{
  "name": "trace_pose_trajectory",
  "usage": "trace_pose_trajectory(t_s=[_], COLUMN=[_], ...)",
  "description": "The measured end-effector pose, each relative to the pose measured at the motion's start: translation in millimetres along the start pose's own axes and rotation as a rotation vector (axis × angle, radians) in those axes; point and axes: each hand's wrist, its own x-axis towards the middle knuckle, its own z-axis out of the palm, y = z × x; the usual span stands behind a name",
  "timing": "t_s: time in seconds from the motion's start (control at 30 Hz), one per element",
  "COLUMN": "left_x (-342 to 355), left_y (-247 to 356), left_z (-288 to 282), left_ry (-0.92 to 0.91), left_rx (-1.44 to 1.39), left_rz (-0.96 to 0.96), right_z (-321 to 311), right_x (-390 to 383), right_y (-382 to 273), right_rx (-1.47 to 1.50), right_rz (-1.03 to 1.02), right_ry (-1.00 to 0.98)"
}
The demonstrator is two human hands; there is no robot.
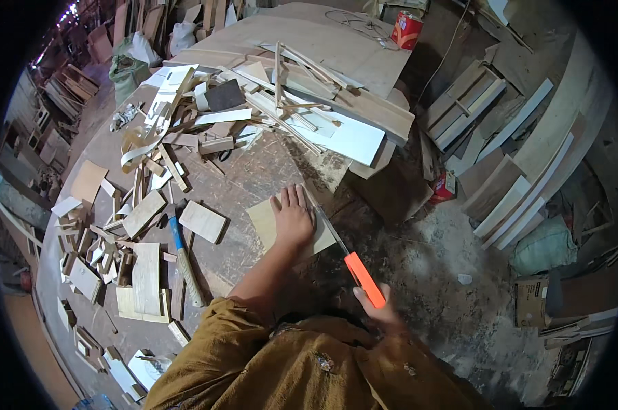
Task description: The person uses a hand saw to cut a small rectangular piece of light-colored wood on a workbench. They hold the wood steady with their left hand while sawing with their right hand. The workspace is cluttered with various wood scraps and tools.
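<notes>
My left hand (294, 222) lies flat, fingers stretched out, on a thin pale wooden board (259, 217) at the right edge of the worktable (244, 178). Along the board's right side runs the narrow blade of a handsaw (365, 279) with a bright orange handle. My right hand (382, 311) is wrapped round the lower end of that handle, out past the table edge. The saw slants from upper left to lower right; whether its teeth are in the wood cannot be made out. Left of the board lie a loose wood block (203, 221) and a hammer (187, 268) with a blue band.
Wood offcuts (145, 280) cover the table's left side. Strips and a white panel (350, 140) are heaped at the far side. A red can (406, 30) stands at the back. Planks (527, 205) and a green sack (543, 244) are on the right over the floor.
</notes>
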Motion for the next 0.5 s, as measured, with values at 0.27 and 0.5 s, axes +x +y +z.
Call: trace_pose_trajectory(t_s=[0.27,0.5], left_x=[0.2,-0.9], left_y=[1.2,4.4], left_z=[-4.3,0.1], left_ry=[0.015,-0.019], left_rx=[0.02,0.031], left_rz=[-0.024,0.032], right_z=[-30.9,-6.4], right_x=[-46.8,-8.1], right_y=[6.2,8.9], right_rx=[-0.097,-0.111], right_rz=[-0.167,-0.077], right_ry=[0.026,-0.095])
